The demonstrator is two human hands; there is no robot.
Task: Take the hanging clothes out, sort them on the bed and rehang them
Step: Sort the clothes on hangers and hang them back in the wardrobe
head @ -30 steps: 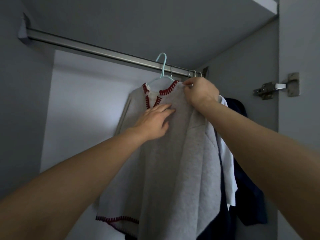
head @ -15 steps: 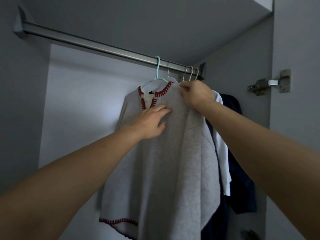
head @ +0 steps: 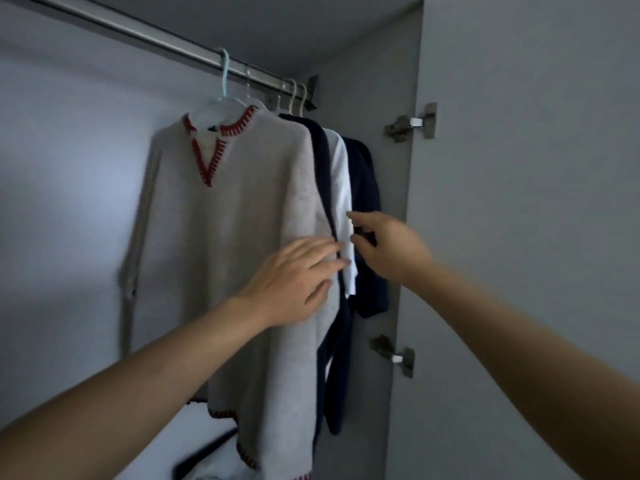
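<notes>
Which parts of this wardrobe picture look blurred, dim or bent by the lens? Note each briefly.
Head view: light is dim and bluish; the left hand and right hand are smeared by motion; the grey sweater reads fairly clearly, its lower hem soft; the rail slants and the forearms look stretched by the wide lens.

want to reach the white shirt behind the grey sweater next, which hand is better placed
Right, probably. The right hand is open right beside the white shirt, while the left hand lies flat on the grey sweater.

Dim grey wardrobe interior (head: 86, 168), metal rail (head: 138, 31), hinged door (head: 519, 202)
</notes>
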